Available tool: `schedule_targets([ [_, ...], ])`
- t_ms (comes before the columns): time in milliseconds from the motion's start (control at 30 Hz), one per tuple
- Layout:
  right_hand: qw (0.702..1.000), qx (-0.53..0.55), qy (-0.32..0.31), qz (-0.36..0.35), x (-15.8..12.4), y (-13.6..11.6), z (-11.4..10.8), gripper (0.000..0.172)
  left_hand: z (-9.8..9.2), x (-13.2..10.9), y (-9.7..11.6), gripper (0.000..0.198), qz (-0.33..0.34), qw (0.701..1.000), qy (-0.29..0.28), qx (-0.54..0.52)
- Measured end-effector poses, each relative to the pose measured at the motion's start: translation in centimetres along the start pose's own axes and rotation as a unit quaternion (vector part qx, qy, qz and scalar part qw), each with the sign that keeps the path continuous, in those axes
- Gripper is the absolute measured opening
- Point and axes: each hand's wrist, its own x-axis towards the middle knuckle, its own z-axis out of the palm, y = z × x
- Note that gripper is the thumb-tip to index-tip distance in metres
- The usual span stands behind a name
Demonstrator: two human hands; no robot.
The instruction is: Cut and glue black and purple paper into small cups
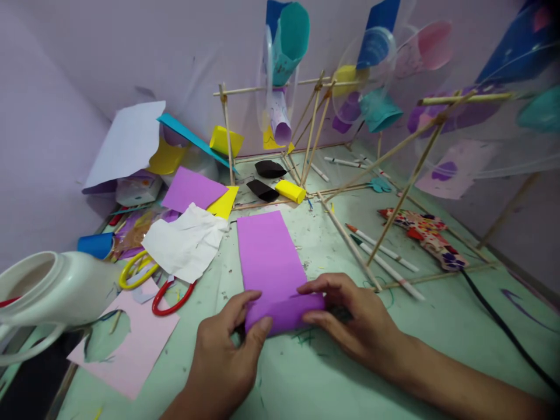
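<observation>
A purple foam sheet (269, 251) lies on the pale green table, its near end rolled into a thick tube. My left hand (231, 344) grips the left end of the roll, thumb in front and fingers behind. At the other end, my right hand (350, 315) pinches the roll between thumb and fingers. The far part of the strip stays flat, pointing away from me. Left of it is a crumpled white paper (188, 239), with red scissor handles (172, 298) and yellow handles (137, 271) partly under it.
A white jug (74, 286) and a cut pink sheet (149, 338) are on the left. Wooden stick frames (310, 128) with hanging cups and rolled paper stand behind. Markers (385, 262) and a flowery glue-gun-like tool (424, 233) with a black cord lie right.
</observation>
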Motion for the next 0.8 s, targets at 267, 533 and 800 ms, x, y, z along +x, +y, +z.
schedule_targets([
  [267, 0.967, -0.179, -0.009, -0.182, 1.3, 0.0, -0.4, 0.043, 0.8, 0.8, -0.2, 0.029, -0.128, 0.987, 0.016, -0.094],
  [533, 0.96, -0.214, -0.015, -0.178, 1.2, 0.4, -0.1, 0.039, -0.1, 0.6, -1.2, 0.025, 0.129, 0.989, 0.072, 0.018],
  [800, 0.969, -0.191, -0.022, -0.156, 1.3, 0.3, -0.1, 0.035, -0.1, 1.3, -0.8, 0.029, 0.073, 0.996, 0.005, 0.047],
])
